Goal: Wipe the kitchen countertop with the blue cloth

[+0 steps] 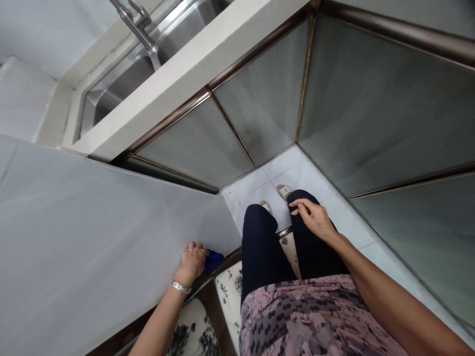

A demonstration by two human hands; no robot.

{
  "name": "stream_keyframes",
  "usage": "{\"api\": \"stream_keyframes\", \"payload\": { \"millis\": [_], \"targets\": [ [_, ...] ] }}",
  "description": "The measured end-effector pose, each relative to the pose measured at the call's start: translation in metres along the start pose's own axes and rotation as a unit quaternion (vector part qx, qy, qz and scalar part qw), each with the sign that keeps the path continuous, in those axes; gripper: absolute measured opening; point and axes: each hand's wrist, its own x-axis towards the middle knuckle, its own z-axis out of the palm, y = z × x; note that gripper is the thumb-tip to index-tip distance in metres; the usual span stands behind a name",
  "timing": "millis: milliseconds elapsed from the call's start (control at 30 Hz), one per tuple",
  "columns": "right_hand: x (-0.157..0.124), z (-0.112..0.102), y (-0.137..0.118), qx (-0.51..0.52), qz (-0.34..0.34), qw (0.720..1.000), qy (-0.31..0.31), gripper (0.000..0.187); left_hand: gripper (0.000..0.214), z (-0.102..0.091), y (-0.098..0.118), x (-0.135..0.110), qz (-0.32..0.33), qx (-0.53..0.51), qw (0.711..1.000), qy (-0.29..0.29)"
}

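Note:
My left hand point(194, 259), with a silver bangle at the wrist, is closed on a blue cloth point(213, 260). It is against the lower part of the grey-white tiled wall point(111, 227), just above a dark-edged piece of furniture with a floral pattern point(195, 324). Part of the cloth sticks out to the right of my fingers; the rest is hidden under them. My right hand point(313, 217) rests on or just over my right knee, its fingers loosely bent and apart, with nothing visible in it.
A steel sink point(133, 74) with a tap point(135, 24) is set in the pale countertop point(193, 74) at upper left. Grey-green cabinet doors point(386, 99) with brown metal trim stand ahead and to the right. White floor tiles point(289, 163) lie around my feet.

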Motion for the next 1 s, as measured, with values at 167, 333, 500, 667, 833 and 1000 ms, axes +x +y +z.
{"api": "stream_keyframes", "payload": {
  "millis": [167,333,500,667,833,1000],
  "targets": [
    [-0.008,-0.003,0.007,-0.045,-0.011,0.999,-0.026,0.028,0.043,0.039,0.024,0.022,0.042,-0.02,0.999,-0.015],
    [-0.001,0.011,0.014,-0.114,-0.068,0.991,-0.036,0.027,0.041,0.062,0.037,0.051,0.052,-0.041,0.998,-0.019],
    [0.006,0.012,0.017,-0.157,-0.059,0.986,-0.02,0.027,0.046,0.082,0.051,0.077,0.051,-0.055,0.997,-0.025],
    [0.005,0.01,0.018,-0.178,-0.041,0.983,0.0,0.027,0.043,0.104,0.065,0.101,0.05,-0.062,0.996,-0.03],
    [0.004,0.012,0.016,-0.223,-0.026,0.974,0.023,0.025,0.036,0.122,0.072,0.13,0.073,-0.072,0.994,-0.04],
    [0.002,0.016,0.013,-0.275,-0.047,0.96,0.02,0.023,0.039,0.137,0.085,0.157,0.079,-0.087,0.992,-0.039]
  ]
}}
